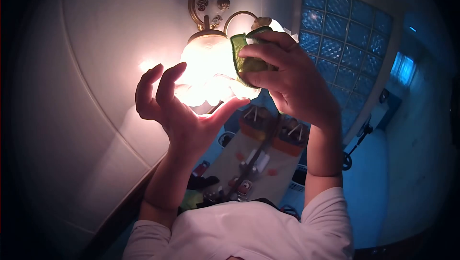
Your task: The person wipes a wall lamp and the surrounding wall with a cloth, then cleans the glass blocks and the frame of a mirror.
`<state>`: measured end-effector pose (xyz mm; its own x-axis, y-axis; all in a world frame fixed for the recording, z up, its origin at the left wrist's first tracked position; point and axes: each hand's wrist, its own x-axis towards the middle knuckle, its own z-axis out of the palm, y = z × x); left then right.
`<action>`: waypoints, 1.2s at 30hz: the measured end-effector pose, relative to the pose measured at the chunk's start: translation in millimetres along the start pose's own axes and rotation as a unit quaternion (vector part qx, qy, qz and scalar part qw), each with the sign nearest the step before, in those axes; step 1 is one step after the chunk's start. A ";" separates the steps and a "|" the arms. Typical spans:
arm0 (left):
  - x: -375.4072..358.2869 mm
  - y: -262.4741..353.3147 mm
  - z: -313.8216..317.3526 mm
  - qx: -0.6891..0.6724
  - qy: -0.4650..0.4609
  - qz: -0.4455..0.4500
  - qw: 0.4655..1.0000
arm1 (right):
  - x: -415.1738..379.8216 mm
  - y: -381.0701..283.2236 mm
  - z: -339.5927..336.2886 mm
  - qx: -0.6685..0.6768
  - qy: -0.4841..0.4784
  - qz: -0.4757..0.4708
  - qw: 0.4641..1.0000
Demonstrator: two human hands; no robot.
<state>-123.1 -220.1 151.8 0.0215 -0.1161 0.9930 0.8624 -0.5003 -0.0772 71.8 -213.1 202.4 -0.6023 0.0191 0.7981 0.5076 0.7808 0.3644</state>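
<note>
A person in a white, softly creased short-sleeved shirt [239, 231] has both bare arms raised. The left hand [184, 126] is open in a wide cup, two fingers bent upward and the thumb stretched out below the scalloped rim of a lit lampshade [206, 63]; it grips nothing, and whether the thumb tip touches the glass cannot be told. The right hand [294, 80] is closed, its fingers and thumb pinching a folded green cloth [238, 56] with a fuzzy weave and a darker stitched edge. The cloth lies against the right side of this shade, just in front of the second of two shades, whose pale glass is mostly hidden behind the right hand. The near shade is bell-shaped, frilled at the bottom and glowing almost white under a gold-coloured cap. Both hang from one brass-toned lamp bracket [193, 6] with curling arms and moulded flower shapes, against large, smooth, pale wall panels [96, 49]. Farther down is a pale tabletop [223, 162] with a dark strip along it, small items too dim to name and two dark boxy shapes edged in orange. Beyond, one window of rippled glass blocks [347, 49] stands four columns wide, bluish and framed in white.
</note>
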 end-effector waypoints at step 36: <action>3.4 11.0 -6.6 0.026 -0.050 -0.044 0.997 | -42.7 17.8 9.6 0.149 0.069 0.095 0.982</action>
<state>-116.8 -231.7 153.7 -0.0075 0.0138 0.9999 0.8884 -0.4588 0.0130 100.7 -194.1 170.2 -0.4145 0.1145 0.9028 0.3881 0.9196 0.0615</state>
